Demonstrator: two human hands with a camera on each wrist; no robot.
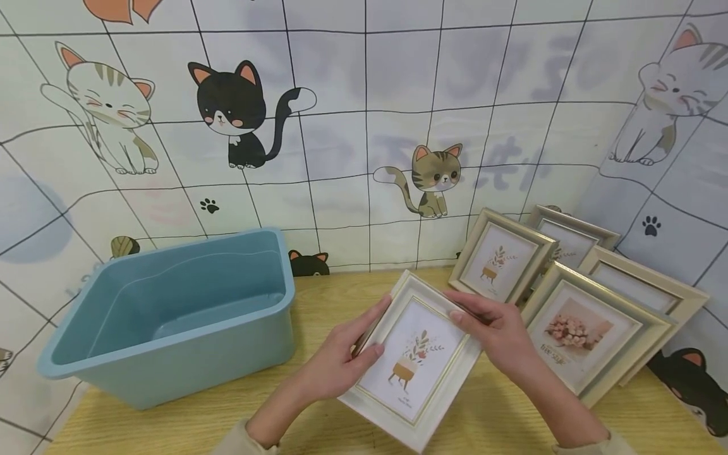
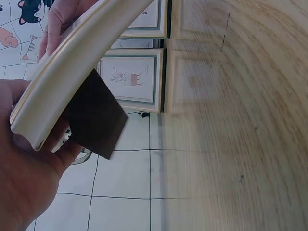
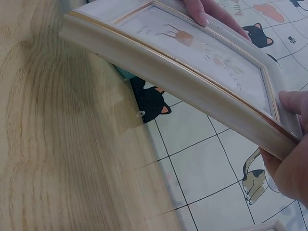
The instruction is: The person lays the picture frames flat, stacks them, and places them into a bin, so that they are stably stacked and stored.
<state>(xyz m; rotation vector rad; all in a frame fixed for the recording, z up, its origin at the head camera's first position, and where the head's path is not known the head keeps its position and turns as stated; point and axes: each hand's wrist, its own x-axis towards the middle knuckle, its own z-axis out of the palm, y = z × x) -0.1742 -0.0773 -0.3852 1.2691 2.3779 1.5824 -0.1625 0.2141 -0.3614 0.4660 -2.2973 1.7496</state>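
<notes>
A cream picture frame (image 1: 406, 366) with a thin gold inner line and a plant-pot print is held tilted above the wooden table. My left hand (image 1: 347, 354) grips its left edge, thumb on the front and fingers behind. On the upper right edge my right hand (image 1: 489, 322) pinches it, thumb on the front. In the left wrist view the frame's dark stand (image 2: 98, 118) sticks out from the back. The right wrist view shows the frame's moulded side (image 3: 183, 89) clear of the table, with fingers of both hands at its edges.
At the left stands a blue plastic tub (image 1: 188, 341), its visible inside bare. Several picture frames stand at the right, among them one with a pink flower photo (image 1: 586, 335) and one with a plant print (image 1: 500, 253). A cat-patterned wall covering (image 1: 341, 139) rises behind the table (image 1: 318, 297).
</notes>
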